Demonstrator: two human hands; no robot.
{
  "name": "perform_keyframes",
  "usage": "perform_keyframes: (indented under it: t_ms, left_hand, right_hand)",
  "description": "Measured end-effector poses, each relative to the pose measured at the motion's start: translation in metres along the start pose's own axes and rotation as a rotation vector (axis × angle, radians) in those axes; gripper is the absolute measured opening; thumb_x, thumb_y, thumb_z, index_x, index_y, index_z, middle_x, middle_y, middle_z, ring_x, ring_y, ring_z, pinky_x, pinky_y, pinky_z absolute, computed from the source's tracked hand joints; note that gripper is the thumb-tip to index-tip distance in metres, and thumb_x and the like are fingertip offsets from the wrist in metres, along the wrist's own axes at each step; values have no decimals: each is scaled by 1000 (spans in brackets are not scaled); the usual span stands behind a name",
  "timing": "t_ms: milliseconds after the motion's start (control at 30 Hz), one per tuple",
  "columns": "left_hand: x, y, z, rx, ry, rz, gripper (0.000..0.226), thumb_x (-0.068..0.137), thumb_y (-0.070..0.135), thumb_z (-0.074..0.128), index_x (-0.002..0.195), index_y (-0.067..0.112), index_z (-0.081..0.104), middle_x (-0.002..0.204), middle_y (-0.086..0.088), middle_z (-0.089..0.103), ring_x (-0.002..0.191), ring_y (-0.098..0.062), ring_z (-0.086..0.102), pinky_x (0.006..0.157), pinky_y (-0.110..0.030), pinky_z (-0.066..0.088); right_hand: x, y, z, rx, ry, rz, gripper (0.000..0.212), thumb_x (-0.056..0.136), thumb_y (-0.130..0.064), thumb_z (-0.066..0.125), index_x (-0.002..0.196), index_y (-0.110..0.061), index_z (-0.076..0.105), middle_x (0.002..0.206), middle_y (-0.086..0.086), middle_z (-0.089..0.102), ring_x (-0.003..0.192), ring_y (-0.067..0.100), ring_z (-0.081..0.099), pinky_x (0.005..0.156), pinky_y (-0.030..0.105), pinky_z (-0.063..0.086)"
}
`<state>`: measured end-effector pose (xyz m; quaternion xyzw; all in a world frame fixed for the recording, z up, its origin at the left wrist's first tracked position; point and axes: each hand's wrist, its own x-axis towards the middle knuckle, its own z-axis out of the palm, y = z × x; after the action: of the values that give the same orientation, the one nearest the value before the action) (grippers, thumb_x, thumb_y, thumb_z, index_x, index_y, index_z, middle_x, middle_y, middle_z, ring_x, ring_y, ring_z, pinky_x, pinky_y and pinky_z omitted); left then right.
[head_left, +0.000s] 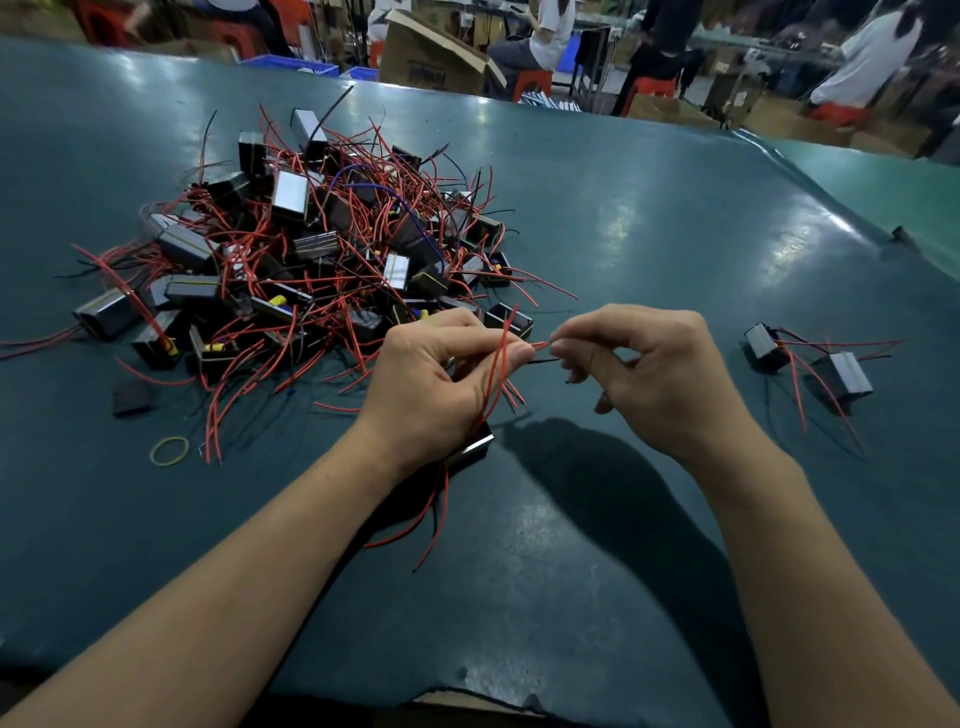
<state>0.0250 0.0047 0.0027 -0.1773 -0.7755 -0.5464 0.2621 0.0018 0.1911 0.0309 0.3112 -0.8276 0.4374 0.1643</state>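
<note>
on the teal bench (623, 234) by the parts pile (311, 249), my left hand (441, 374) grips red leads (500, 358), my right hand (654, 374) pinches their tips, i judge to straighten them.

No writing can be read anywhere. The cardboard box (431, 57) at 12 o'clock, beyond the desk (623, 234), bears a dark printed mark, too blurred to make out. The red wire (540, 344) pinched by the left hand (441, 374) and the right hand (660, 374), the black box (475, 444) just under the left hand, and the heap (311, 249) at 10 o'clock show no legible lettering.
</note>
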Motion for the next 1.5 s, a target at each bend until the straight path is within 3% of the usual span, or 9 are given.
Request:
perform_keyframes:
  t_ms: [167,367,567,733,800,967,1133,1333,1500]
  left_hand:
    - [0,2,-2,-6,-42,9,7,82,10,76,88,9,77,68,-11,61,63,-23,55,58,-28,41]
    - [-1,-1,1,80,-19,75,5,83,9,76,86,5,78,68,-11,61,60,-23,56,56,-29,43]
    - [-2,-7,4,101,48,13,5,84,9,73,86,8,78,69,-9,65,64,-23,61,59,-37,48]
    - [0,-7,3,79,76,-23,5,84,7,74,86,9,78,68,-12,63,62,-25,57,57,-34,43]
    - [0,-6,4,71,61,-33,5,84,7,75,86,9,78,68,-12,63,62,-24,56,57,-32,42]
    - [0,-4,3,57,-2,-25,5,84,7,75,87,10,78,68,-14,62,62,-27,56,56,-30,41]
    - [-1,1,2,6,-54,-16,6,83,7,75,87,9,78,69,-12,63,63,-24,56,58,-30,44]
    - [-1,4,12,-117,-18,-32,14,86,5,70,99,9,75,80,-4,68,71,-14,61,63,-33,51]
    - [5,-4,8,-206,77,-256,29,94,0,58,122,6,63,107,-7,71,102,-16,67,92,-28,52]
  right_hand:
    - [-3,-6,-2,-14,-80,47,17,91,-15,63,75,-21,65,56,-2,60,49,13,57,49,19,45]
    - [7,-20,18,642,22,862,31,90,-14,53,60,-14,53,42,-3,37,31,9,27,33,11,17]
    - [-4,-16,28,-288,196,94,35,93,-24,64,65,-4,61,50,6,57,46,31,51,49,40,45]
    - [0,-6,4,-297,53,-103,23,83,-22,76,96,-5,70,70,2,63,57,23,56,59,43,53]
    - [0,1,-5,-271,51,-81,37,80,-10,78,116,-9,69,80,0,64,61,18,57,60,42,57]
    - [1,5,-4,-281,14,-217,12,85,-13,72,93,-6,78,74,8,68,57,17,55,53,42,54]
    - [0,-4,0,-254,-45,-170,24,92,-20,61,78,-3,68,65,7,55,58,24,50,54,28,42]
    - [5,-17,13,388,134,515,44,96,-13,54,54,-17,45,46,-2,37,34,13,34,36,15,25]
    - [5,8,-24,-341,435,478,29,94,-33,58,77,-9,62,70,3,61,70,28,59,67,31,42]
